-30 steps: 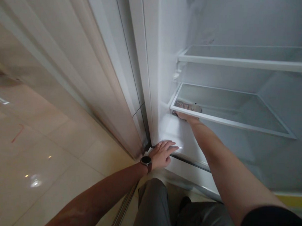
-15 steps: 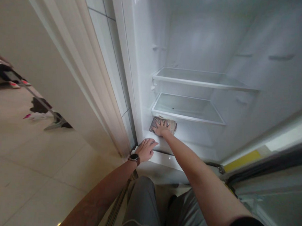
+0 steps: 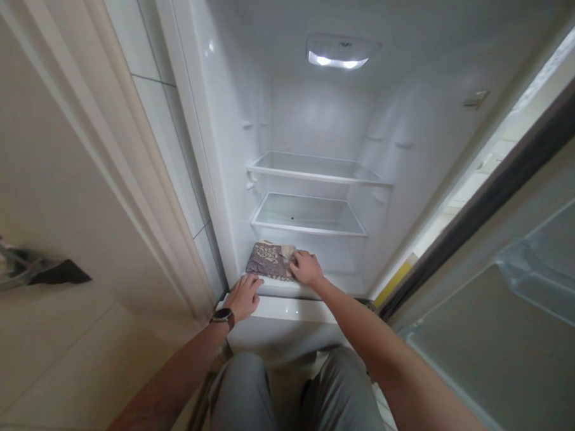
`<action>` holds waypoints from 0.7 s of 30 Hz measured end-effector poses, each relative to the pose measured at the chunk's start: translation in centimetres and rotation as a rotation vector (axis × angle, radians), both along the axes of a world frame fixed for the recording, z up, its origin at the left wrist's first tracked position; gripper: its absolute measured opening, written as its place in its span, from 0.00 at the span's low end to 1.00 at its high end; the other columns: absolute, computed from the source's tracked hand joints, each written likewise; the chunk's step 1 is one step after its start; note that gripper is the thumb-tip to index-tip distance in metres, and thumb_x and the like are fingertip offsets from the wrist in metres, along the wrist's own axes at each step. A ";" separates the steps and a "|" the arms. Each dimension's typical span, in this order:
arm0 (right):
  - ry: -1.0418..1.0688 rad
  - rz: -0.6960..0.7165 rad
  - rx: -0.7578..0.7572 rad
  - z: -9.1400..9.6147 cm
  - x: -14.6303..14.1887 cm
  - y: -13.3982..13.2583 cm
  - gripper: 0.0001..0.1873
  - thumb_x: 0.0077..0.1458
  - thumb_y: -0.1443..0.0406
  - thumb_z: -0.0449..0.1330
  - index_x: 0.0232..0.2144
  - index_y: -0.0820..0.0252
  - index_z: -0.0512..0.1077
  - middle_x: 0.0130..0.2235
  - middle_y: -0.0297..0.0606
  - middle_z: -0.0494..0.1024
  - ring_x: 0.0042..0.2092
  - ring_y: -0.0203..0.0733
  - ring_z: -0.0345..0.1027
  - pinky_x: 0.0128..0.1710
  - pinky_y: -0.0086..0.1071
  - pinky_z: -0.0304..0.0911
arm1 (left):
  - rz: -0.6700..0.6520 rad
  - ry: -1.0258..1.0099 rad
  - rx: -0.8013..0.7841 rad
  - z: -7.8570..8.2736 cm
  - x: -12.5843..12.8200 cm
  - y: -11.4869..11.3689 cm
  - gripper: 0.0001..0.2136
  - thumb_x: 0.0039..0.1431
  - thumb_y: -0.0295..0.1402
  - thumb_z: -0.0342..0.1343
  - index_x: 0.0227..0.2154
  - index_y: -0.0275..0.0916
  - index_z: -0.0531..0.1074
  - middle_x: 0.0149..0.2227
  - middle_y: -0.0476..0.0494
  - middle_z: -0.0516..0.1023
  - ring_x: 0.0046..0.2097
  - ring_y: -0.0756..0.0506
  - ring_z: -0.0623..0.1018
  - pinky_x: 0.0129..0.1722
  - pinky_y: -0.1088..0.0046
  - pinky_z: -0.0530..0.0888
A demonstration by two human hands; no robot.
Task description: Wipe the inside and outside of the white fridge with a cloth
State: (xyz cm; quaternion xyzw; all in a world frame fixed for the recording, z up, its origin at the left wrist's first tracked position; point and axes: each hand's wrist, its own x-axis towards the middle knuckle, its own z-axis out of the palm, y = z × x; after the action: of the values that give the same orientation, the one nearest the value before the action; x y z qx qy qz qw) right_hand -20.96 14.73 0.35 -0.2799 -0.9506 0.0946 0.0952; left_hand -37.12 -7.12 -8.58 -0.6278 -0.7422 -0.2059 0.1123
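Patterned cloth: folded thing (image 3: pixel 266 260) lying on the fridge floor (image 3: pixel 346 283), over to the left, below the lower shelf (image 3: pixel 310 230).
Right hand: it's (image 3: pixel 307 267) at the cloth's right edge, fingers bent over the paler end. Honestly can't tell if they're pinching it or just pressing.
Left hand: parked (image 3: pixel 244 296) by the front left corner, just beside the cloth, fingers loosely bent and holding nothing.
Pressure tip: I'd spread the right palm across the middle of the cloth, since pushing from one edge will probably bunch it up.
Corner tip: fold an edge over your fingertips for the seams, and watch your knuckles under that shelf rim.
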 end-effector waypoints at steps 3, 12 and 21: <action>-0.122 -0.049 0.045 -0.7 5.1 2.4 0.24 0.70 0.55 0.49 0.60 0.58 0.72 0.64 0.48 0.72 0.65 0.50 0.62 0.63 0.46 0.57 | 0.013 -0.014 -0.017 0.1 0.0 0.0 0.22 0.57 0.20 0.52 0.54 0.39 0.73 0.53 0.37 0.72 0.55 0.37 0.69 0.60 0.57 0.70; -0.118 -0.059 0.002 -3.2 8.9 2.7 0.29 0.71 0.53 0.48 0.69 0.53 0.64 0.73 0.42 0.59 0.73 0.53 0.49 0.68 0.53 0.50 | 0.056 -0.023 -0.081 0.5 0.1 -0.3 0.21 0.57 0.22 0.52 0.53 0.41 0.74 0.52 0.37 0.72 0.55 0.36 0.71 0.61 0.57 0.69; 0.001 -0.142 -0.085 -3.0 8.3 2.8 0.24 0.71 0.57 0.47 0.62 0.51 0.72 0.69 0.40 0.66 0.70 0.48 0.56 0.66 0.50 0.53 | 0.042 0.062 -0.060 5.7 1.8 4.1 0.07 0.62 0.26 0.51 0.36 0.41 0.74 0.41 0.39 0.77 0.47 0.38 0.75 0.52 0.60 0.71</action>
State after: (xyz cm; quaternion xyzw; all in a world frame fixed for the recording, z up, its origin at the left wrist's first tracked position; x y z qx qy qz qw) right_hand -12.68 17.56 -2.61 -0.3502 -0.9235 0.1281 0.0901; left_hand -35.34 -3.02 -2.90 -0.6212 -0.7572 -0.1617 0.1205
